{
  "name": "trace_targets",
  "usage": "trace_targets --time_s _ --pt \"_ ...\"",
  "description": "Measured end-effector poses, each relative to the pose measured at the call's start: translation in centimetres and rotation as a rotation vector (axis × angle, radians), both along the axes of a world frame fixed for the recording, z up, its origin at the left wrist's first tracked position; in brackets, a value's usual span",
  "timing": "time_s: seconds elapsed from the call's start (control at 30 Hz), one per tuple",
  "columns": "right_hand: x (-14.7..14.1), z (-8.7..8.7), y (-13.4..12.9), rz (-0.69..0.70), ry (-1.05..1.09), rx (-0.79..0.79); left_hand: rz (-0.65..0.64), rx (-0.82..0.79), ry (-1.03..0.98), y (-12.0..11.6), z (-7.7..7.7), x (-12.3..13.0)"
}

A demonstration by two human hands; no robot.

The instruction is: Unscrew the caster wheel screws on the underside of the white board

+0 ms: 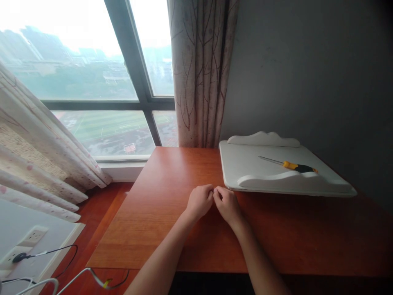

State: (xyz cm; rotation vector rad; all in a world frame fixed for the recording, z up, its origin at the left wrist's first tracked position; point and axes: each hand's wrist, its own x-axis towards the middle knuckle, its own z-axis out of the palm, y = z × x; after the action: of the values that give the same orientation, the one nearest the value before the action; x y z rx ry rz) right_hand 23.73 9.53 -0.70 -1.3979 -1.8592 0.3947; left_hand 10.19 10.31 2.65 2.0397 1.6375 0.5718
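Nearest to me, both forearms reach out over the wooden tabletop [159, 229], and the left hand [200, 201] and right hand [226, 203] meet knuckle to knuckle just short of the white board. Both are curled nearly closed, fingertips pinched together where they touch; whether anything small is held between them I cannot tell, since the fingers hide the spot (if there is something there, it is too small to make out). Just beyond the hands, touching no finger, lies the white board [245, 168], flat on the tabletop against the wall, with a raised wavy piece along its near edge and another along the far edge. A screwdriver [288, 165] with a yellow and black handle rests on the board between those two pieces, well apart from either hand, its blade pointing left. Judging by that, the tool is lying unused and the board is untouched for now; the work in hand seems to sit entirely between the fingertips. Down to the left, cables [61, 262] trail by a socket. Farther back hang the curtain [201, 73] and the window [92, 82].
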Motion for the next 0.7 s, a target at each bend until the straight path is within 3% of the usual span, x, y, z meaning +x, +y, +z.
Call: trace_targets --time_s 0.7 --pt "0.04 -0.12 0.08 0.010 -0.002 -0.017 0.001 0.010 -0.010 0.06 -0.24 0.00"
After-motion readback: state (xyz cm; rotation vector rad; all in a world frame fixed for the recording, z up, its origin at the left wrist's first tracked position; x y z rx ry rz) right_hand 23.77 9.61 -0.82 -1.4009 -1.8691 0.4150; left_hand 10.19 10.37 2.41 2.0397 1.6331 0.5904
